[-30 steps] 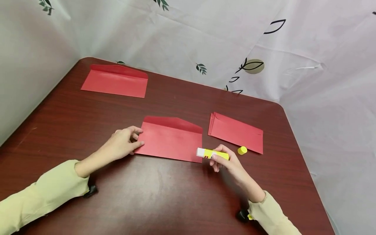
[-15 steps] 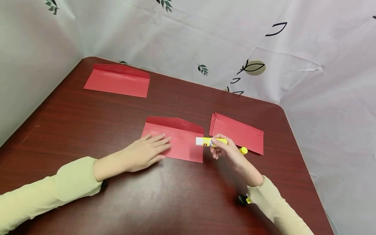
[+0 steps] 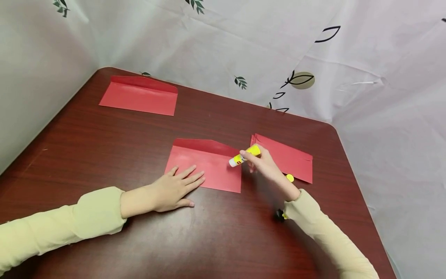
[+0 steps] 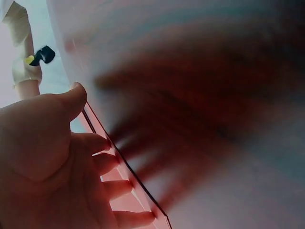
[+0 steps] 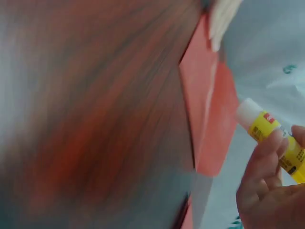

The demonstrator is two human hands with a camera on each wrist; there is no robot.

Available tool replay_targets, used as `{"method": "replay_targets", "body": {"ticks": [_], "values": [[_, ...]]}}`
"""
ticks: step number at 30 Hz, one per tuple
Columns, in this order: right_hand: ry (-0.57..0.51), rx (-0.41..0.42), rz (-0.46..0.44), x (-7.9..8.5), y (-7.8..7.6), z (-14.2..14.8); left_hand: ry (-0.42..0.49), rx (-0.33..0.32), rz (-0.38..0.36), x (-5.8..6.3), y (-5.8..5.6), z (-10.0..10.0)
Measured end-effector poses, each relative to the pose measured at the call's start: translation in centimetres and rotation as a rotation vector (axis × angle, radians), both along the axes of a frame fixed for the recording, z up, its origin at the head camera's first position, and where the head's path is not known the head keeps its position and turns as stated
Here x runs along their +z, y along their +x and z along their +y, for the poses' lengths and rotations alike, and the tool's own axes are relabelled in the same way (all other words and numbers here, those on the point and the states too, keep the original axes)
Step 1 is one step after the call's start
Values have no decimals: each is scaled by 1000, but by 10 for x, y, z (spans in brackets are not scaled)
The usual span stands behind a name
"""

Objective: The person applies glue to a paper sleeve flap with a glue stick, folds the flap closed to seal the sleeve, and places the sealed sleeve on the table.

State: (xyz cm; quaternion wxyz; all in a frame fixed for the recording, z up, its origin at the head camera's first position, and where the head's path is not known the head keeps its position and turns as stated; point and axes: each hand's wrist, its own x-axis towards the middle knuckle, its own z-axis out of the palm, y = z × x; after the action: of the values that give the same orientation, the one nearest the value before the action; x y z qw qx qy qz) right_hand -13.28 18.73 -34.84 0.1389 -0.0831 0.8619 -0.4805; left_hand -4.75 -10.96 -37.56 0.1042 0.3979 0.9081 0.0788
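A red envelope [image 3: 219, 170] lies on the table with its flap unfolded toward the back. On its lower left part rests my left hand [image 3: 172, 192], fingers spread and straight, the thumb over the bare wood. My right hand [image 3: 263, 164] grips an uncapped yellow glue stick [image 3: 251, 152] above the envelope's right end, its white tip pointing down and left. In the right wrist view, thumb and fingers curl round the glue stick [image 5: 279, 138]. In the left wrist view, the fingertips of my left hand [image 4: 57, 152] meet the envelope's near edge.
The yellow cap [image 3: 290, 178] stands right of my right hand, close to a small stack of red envelopes [image 3: 292, 157]. Another red envelope [image 3: 139, 97] with its flap up lies at the back left. A pale patterned sheet [image 3: 209, 46] hangs behind the wooden table [image 3: 209, 240].
My left hand let go of the envelope's left edge, moved right and settled flat on it. My right hand has moved up and inward, and the glue stick now tilts downward.
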Motion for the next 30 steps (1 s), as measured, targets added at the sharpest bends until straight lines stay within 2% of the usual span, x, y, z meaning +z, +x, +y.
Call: {"method": "replay_targets", "body": {"ticks": [5,9,13,16,24,30], "values": [[297,24,309,-5,-5,-1,-7,4,-7,0,0,3],[410,79,437,-8,-7,-4,-28,-3,22,1,0,3],[473,123,483,-9,-9,-6,-43,-6,29,1,-2,3],[501,149,500,-8,-11,-7,-46,2,4,0,-3,3],[453,206,496,-8,-12,-7,-21,16,-57,0,-4,3],[422,199,482,-8,-13,-8,23,23,-110,4,-6,3]]}}
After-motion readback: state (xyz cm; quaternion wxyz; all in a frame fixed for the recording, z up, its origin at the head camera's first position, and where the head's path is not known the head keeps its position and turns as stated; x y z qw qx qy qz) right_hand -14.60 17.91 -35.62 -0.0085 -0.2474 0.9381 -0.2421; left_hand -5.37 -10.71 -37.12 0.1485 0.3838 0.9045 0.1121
